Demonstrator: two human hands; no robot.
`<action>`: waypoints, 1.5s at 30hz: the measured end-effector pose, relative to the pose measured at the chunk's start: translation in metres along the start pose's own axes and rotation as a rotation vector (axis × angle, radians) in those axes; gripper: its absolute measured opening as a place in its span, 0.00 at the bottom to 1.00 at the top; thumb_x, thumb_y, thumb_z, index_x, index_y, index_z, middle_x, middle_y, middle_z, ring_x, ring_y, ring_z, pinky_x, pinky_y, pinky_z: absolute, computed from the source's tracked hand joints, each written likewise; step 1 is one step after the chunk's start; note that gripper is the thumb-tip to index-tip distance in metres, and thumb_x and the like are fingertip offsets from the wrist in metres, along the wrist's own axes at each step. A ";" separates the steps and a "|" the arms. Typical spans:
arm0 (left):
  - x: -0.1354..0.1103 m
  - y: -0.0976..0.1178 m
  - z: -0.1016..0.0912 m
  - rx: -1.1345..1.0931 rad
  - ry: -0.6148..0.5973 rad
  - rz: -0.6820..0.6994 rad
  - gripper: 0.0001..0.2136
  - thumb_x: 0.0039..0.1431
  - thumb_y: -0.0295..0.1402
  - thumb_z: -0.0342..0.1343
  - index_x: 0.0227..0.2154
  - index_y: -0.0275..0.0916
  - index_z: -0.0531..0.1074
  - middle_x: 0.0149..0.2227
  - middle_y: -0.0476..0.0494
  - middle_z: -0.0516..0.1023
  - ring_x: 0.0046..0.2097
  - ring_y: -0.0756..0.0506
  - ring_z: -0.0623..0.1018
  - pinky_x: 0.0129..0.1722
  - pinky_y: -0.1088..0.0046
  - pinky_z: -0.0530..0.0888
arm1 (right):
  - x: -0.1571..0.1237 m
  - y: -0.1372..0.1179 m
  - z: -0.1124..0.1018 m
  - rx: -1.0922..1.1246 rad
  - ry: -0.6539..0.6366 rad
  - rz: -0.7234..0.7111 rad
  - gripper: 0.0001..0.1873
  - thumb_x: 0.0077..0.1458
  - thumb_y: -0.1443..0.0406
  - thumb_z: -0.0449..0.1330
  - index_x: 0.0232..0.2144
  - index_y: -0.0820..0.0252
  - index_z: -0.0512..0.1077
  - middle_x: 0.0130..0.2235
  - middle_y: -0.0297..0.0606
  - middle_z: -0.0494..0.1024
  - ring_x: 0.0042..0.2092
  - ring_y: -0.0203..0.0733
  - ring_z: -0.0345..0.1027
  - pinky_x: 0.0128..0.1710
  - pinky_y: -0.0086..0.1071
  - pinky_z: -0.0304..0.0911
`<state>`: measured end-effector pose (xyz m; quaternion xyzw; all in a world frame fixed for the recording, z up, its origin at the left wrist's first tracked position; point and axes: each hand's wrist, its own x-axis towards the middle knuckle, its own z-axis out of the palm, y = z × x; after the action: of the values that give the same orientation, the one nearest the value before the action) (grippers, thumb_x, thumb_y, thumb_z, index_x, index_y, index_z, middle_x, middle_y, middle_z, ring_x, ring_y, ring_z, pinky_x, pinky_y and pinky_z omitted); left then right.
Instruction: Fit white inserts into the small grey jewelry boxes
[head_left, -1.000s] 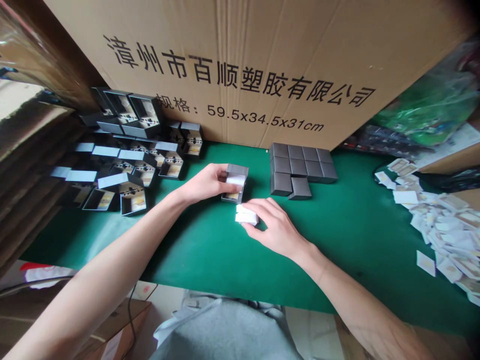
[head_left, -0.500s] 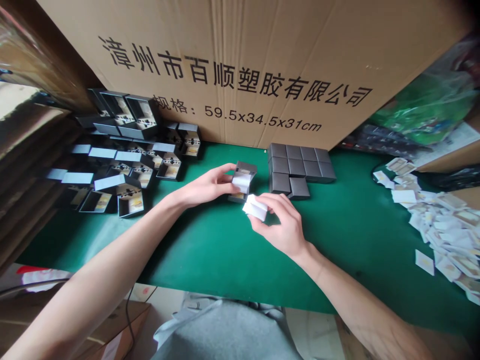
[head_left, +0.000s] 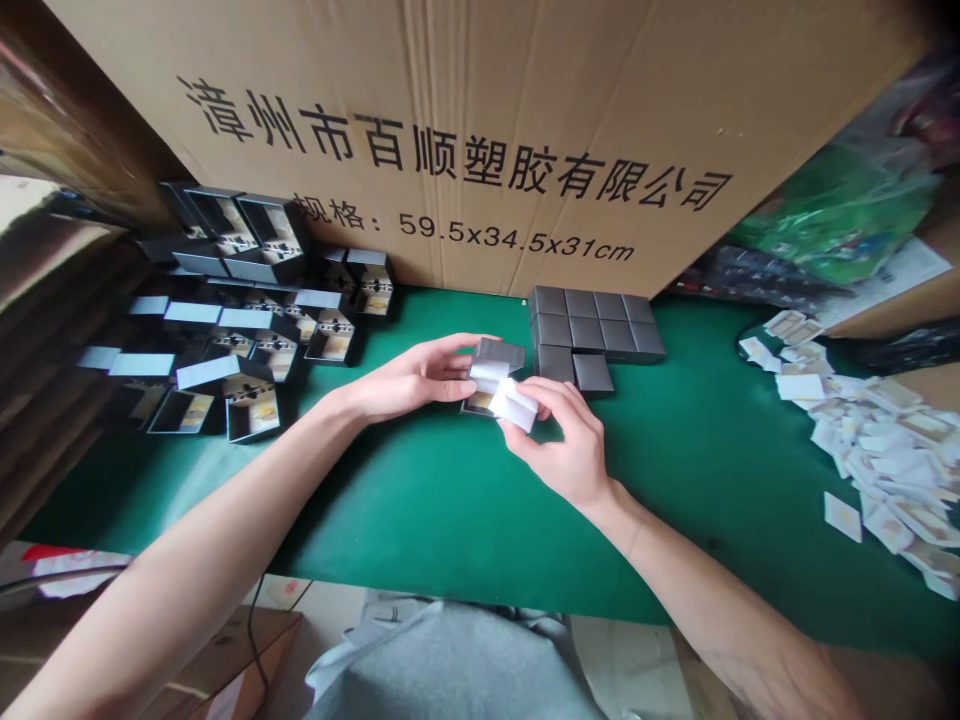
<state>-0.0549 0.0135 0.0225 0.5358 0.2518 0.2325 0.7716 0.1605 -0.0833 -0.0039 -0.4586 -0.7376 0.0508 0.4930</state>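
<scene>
In the middle of the green table, my left hand (head_left: 420, 377) grips a small dark box (head_left: 501, 352) by its left side, with the lid raised. A white lining shows under the lid, and something yellowish lies inside. My right hand (head_left: 562, 425) pinches a small white padded insert (head_left: 516, 405) between thumb and fingers. This insert overlaps the box's front right edge; whether it touches the box I cannot tell. Just behind and right of my hands stands a block of closed dark boxes (head_left: 592, 325).
Several open dark boxes (head_left: 255, 415) stand in rows at the left. A pile of white inserts (head_left: 892, 450) spreads over the right side. Behind the green table (head_left: 420, 510) rises a large cardboard carton (head_left: 450, 70). Stacked cardboard (head_left: 60, 350) borders the far left.
The lid of the held box has tipped further forward. My right hand has brought the white insert slightly closer to the box. The whole view has shifted a little.
</scene>
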 end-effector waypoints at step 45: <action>0.010 -0.017 0.025 -0.303 -0.050 -0.125 0.16 0.62 0.39 0.63 0.49 0.37 0.76 0.49 0.37 0.80 0.54 0.43 0.79 0.50 0.70 0.79 | 0.002 -0.005 0.003 0.043 0.011 0.036 0.18 0.59 0.64 0.66 0.51 0.52 0.72 0.52 0.41 0.80 0.49 0.46 0.77 0.44 0.42 0.76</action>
<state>-0.0302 -0.0032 0.0127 0.4022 0.2271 0.2061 0.8627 0.1552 -0.0841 -0.0012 -0.4614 -0.7252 0.0729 0.5058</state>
